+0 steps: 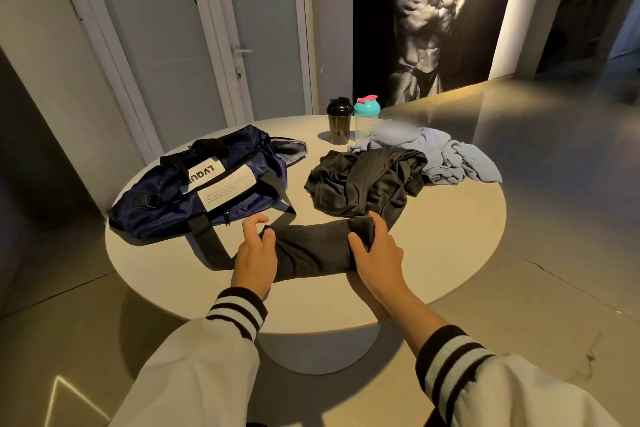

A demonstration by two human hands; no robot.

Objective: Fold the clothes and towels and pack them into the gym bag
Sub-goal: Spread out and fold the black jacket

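A folded dark garment lies at the near edge of the round table. My right hand grips its right end, fingers curled over the fold. My left hand is at its left end, with loosely bent fingers touching the cloth. A navy gym bag with a white label lies at the table's left, and its black strap runs under the garment. Behind the folded piece sits a crumpled black garment. A light blue towel is heaped at the far right.
A black shaker bottle and a clear one with a teal lid stand at the table's far edge. White doors and a large wall poster lie beyond. Glossy floor surrounds the table.
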